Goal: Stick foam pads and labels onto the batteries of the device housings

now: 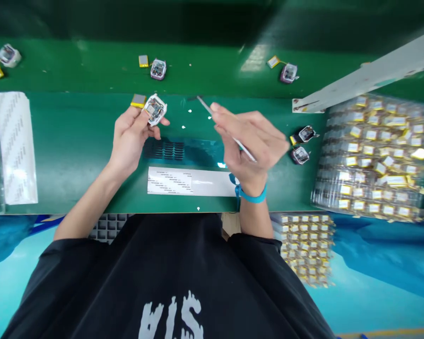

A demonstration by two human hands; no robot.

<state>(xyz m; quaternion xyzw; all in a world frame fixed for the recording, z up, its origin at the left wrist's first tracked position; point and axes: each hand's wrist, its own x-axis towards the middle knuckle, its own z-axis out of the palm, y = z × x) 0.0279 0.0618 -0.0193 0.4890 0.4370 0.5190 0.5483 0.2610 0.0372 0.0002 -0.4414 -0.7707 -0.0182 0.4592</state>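
My left hand (132,134) is closed on a small white square device case (155,109) with an exposed circuit board, held above the green bench. A small yellow-edged battery (138,100) hangs at its left side. My right hand (249,141) pinches thin metal tweezers (205,106), whose tip points up and left, a short way to the right of the case. A blue strap (252,195) circles my right wrist. Below both hands lies a white sheet of adhesive strips (191,181).
Trays of yellow batteries (374,155) fill the right side, more (305,247) below the bench edge. Two dark cases (302,143) lie near them. Other cases with batteries (158,68) (289,72) (7,55) sit on the far belt. White film sheets (16,146) lie at left.
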